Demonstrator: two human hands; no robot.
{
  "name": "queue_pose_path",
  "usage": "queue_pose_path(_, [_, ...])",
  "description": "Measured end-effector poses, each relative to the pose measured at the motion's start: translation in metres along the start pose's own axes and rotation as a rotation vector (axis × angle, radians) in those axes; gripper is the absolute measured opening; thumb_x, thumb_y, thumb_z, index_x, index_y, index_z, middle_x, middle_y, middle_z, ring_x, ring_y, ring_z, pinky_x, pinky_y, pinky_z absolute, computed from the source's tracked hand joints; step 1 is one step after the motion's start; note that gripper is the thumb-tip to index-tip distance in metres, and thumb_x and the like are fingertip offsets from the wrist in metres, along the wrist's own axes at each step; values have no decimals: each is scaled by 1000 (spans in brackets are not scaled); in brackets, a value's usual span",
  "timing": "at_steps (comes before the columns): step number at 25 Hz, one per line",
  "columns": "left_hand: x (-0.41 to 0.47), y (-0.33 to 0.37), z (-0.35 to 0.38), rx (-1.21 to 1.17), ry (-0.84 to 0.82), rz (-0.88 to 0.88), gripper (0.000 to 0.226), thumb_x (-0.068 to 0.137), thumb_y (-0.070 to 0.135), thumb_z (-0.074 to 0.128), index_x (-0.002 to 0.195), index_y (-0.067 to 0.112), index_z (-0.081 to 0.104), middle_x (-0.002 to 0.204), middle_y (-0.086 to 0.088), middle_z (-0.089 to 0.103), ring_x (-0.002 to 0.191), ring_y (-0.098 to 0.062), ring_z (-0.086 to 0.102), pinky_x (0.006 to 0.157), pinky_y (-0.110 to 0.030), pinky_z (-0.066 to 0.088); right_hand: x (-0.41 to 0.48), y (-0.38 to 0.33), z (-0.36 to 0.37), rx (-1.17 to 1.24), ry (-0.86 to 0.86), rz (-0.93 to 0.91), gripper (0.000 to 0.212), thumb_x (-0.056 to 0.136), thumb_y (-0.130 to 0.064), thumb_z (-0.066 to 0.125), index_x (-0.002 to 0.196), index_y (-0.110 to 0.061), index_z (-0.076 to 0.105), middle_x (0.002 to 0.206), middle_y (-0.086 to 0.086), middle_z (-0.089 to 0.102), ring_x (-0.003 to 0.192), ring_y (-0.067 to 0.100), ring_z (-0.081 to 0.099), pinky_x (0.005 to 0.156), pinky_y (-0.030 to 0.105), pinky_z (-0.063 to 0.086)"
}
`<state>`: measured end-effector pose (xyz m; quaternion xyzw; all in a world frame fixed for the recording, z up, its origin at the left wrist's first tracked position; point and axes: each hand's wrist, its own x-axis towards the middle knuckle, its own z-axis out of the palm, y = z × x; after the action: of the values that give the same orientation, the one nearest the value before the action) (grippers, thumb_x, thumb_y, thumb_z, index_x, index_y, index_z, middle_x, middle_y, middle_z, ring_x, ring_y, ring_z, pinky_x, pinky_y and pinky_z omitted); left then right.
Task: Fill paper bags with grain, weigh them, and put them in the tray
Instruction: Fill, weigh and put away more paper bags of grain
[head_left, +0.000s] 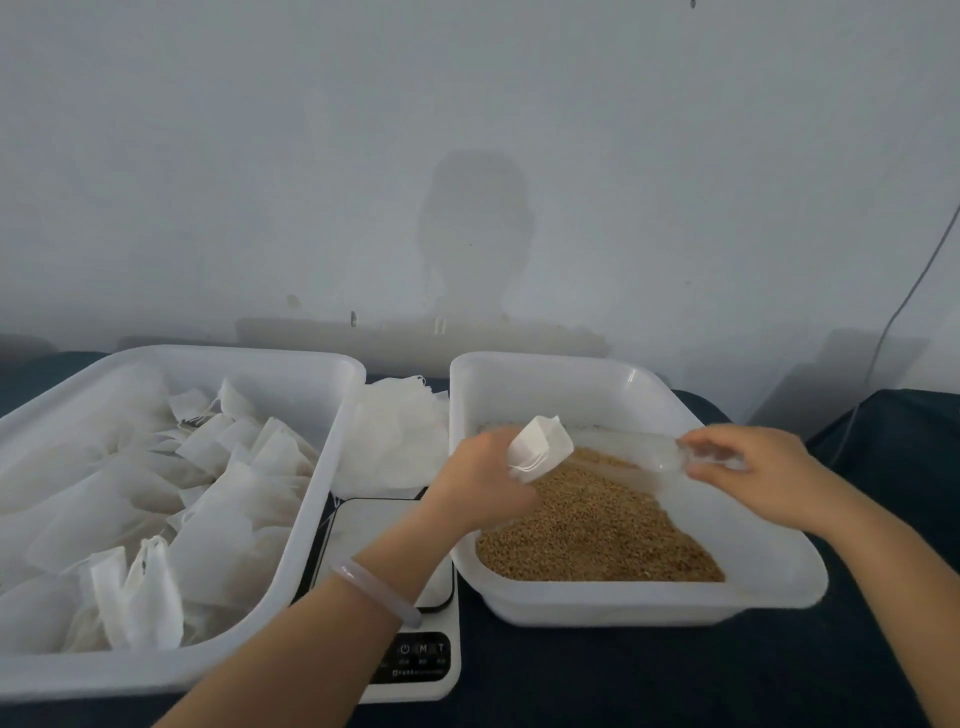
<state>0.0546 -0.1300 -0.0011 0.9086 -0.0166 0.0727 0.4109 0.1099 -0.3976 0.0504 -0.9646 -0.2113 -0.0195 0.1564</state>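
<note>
My left hand (480, 480) grips a small white paper bag (540, 446) over the right tray (613, 603), which holds brown grain (597, 535). My right hand (753, 473) holds the handle of a clear plastic scoop (652, 457) that lies across the grain, its mouth pointing toward the bag. The left tray (306, 519) holds several filled white bags (208, 514). A white digital scale (363, 530) sits between the two trays, partly hidden under my left forearm.
A loose stack of empty white bags (395, 436) lies behind the scale, between the trays. Everything rests on a dark blue cloth (623, 675) against a pale wall. A thin cable (898, 312) hangs down at the right.
</note>
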Motion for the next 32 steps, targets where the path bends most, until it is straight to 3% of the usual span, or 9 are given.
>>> queue_pose_path(2, [4, -3, 9, 66, 23, -10, 35, 73, 12, 61, 107, 15, 56, 88, 1, 59, 84, -21, 58, 64, -27, 44, -2, 0, -15, 101, 42, 2, 32, 86, -36, 60, 118, -32, 60, 114, -15, 61, 103, 3, 54, 95, 30, 39])
queue_pose_path(5, [8, -5, 15, 110, 56, -15, 41, 72, 15, 61, 112, 17, 55, 90, 2, 58, 83, -20, 56, 66, -27, 43, 0, -5, -35, 138, 49, -46, 30, 85, -32, 64, 114, -34, 63, 112, -17, 62, 105, 2, 55, 98, 34, 40])
queue_pose_path(13, [8, -7, 22, 245, 79, -36, 24, 71, 24, 59, 93, 18, 51, 83, 2, 59, 78, -22, 57, 62, -30, 46, 15, -25, -51, -67, -82, -63, 33, 83, -36, 66, 116, -37, 62, 114, -17, 62, 110, 4, 54, 102, 29, 38])
queue_pose_path(17, [8, -9, 23, 282, 65, -22, 21, 71, 24, 58, 86, 19, 46, 81, 2, 57, 79, -24, 58, 60, -28, 41, 17, -31, -51, -114, -61, -78, 34, 82, -38, 66, 115, -37, 62, 113, -17, 63, 111, 5, 54, 103, 28, 35])
queue_pose_path(28, [8, -12, 25, 328, 23, 34, 28, 72, 31, 61, 89, 24, 40, 83, 6, 53, 87, -24, 57, 66, -29, 41, 24, -43, -56, -188, 9, -144, 36, 78, -40, 70, 113, -40, 63, 112, -16, 61, 109, 7, 51, 104, 31, 31])
queue_pose_path(32, [8, -13, 25, 348, 29, 48, 30, 73, 34, 61, 93, 23, 42, 88, 4, 56, 89, -24, 57, 70, -29, 43, 28, -46, -54, -223, 71, -196, 34, 79, -40, 69, 112, -40, 63, 104, -17, 58, 96, 4, 44, 99, 26, 22])
